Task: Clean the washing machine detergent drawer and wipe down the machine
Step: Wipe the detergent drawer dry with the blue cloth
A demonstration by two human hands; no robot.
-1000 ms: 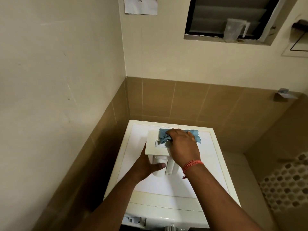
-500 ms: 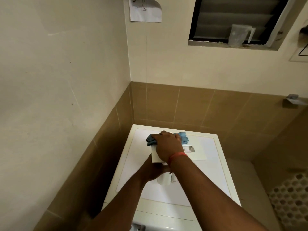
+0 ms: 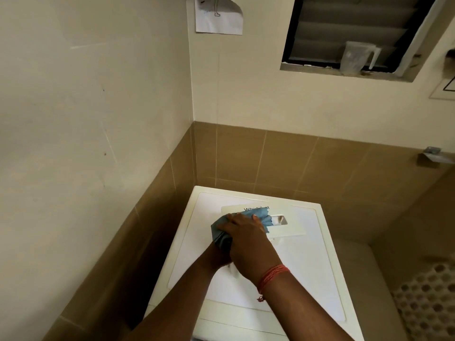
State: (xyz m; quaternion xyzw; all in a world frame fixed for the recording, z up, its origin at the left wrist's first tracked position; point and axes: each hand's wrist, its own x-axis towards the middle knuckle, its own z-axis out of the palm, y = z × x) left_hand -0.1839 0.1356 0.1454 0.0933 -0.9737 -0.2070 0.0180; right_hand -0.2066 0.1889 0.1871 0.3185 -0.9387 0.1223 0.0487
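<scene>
fingers of your right hand [image 3: 248, 239] are curling over the blue cloth [image 3: 257, 214], pressing it onto the white drawer front [image 3: 289, 228]. your left hand [image 3: 216, 258] is tucking in under the right one; its fingers are hidden, so can't tell what they're gripping. cloth and drawer front are lying on top of the washing machine [image 3: 307, 271], toward its back edge. a jug [image 3: 354, 59] is sitting high above the washing machine.
</scene>
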